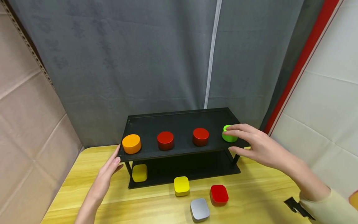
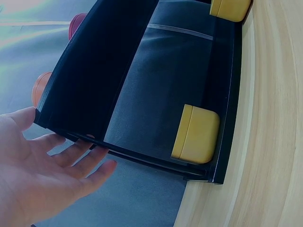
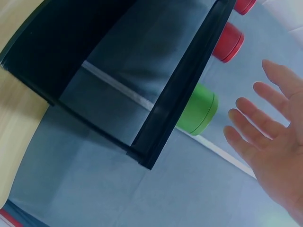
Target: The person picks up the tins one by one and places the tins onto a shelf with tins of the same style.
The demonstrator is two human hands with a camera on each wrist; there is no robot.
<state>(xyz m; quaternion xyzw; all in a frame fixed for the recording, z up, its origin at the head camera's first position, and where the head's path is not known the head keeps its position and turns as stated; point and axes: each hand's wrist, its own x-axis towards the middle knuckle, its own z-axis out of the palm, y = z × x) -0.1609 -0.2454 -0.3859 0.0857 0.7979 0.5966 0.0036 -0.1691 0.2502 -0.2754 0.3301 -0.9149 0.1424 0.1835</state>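
Head view: grey curtain (image 1: 167, 62) behind yellow wood-grain table (image 1: 156, 208); on it, black two-tier shelf (image 1: 179, 120); touching left end, left hand (image 1: 104, 177), fingers loosely extended; right hand (image 1: 253, 146) spread beside bright-green round block (image 1: 230, 138), top tier's right.

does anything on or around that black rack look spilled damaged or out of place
Nothing stands out. No spill or damage shows, and the green tin stands upright on the black rack. The silver tin, red square tin and yellow square tin on the table are loosely spread, but none is tipped.
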